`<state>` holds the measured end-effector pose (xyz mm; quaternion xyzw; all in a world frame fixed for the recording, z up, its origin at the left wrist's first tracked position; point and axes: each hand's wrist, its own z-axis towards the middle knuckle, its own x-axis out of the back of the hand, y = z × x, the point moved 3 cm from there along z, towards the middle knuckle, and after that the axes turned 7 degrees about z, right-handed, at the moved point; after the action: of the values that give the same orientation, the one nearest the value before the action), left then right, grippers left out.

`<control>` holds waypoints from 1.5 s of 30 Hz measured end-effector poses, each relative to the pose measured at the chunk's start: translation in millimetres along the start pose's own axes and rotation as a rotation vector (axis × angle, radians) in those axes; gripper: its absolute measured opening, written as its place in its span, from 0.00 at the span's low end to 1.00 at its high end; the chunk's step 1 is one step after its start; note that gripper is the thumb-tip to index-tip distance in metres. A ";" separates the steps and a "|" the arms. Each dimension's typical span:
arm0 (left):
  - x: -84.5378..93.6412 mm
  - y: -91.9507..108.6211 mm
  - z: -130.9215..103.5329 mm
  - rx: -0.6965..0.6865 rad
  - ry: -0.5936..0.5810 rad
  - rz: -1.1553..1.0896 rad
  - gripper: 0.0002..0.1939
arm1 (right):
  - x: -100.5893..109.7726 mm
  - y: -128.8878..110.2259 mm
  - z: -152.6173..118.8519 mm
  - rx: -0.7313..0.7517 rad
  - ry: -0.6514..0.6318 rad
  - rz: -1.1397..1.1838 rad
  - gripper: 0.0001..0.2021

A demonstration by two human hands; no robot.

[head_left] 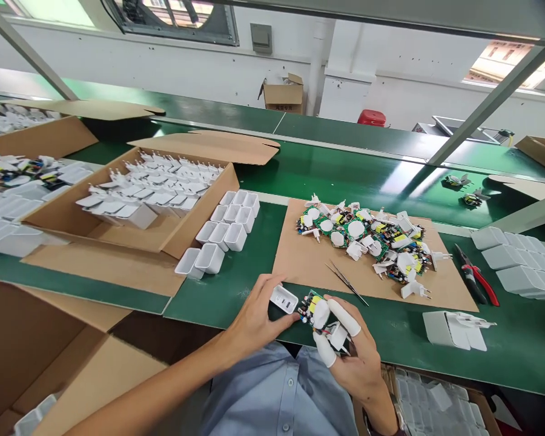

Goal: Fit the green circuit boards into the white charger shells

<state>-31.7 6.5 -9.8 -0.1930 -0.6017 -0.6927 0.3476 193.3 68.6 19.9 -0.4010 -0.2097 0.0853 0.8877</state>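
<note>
Head view. We see a green workbench [236,297] with work, as we judge it, partway along: white units with plugs attached fill much of a carton [95,233] toward the left end, while open housings [227,224] stand along the carton's right side. Loose boards with plugs [355,229] lie massed along the far edge of a cardboard sheet [295,269], so we take a good share to be left. Tweezers [347,283] rest nearer the sheet's front edge.

At the bench's front edge, the left hand [257,312] is closed about a white housing [284,299], thumb at its near end, open side up with dark slots showing inside. The right hand [356,351], thumb and a finger sheathed in white, is clamped on a circuit board [309,306] with its plug [337,336]. The board lies outside the housing, its leading end just beside the left thumb; we cannot tell whether they touch.
</note>
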 end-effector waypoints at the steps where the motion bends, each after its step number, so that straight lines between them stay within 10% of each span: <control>1: -2.7 0.4 1.1 -0.026 -0.005 -0.023 0.37 | 0.2 -0.5 0.5 0.012 -0.003 0.002 0.32; 6: -10.8 6.3 2.7 -0.143 -0.057 -0.027 0.46 | 5.6 5.5 -7.2 -0.011 -0.018 -0.009 0.31; 19: -25.9 13.1 -26.3 -0.019 0.302 -0.075 0.45 | 12.1 11.2 -15.6 -0.061 0.016 0.039 0.32; 27: -15.7 9.2 -23.2 -0.160 0.109 -0.124 0.48 | -6.1 -4.1 6.0 0.098 -0.095 -0.029 0.34; 45: -12.0 9.0 -20.5 -0.182 0.091 -0.161 0.44 | -12.1 2.3 7.9 0.005 -0.284 -0.004 0.34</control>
<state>-14.0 -10.7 -15.9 -0.1431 -0.5334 -0.7782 0.2989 179.0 71.6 19.2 -0.3821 -0.3335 0.1400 0.8504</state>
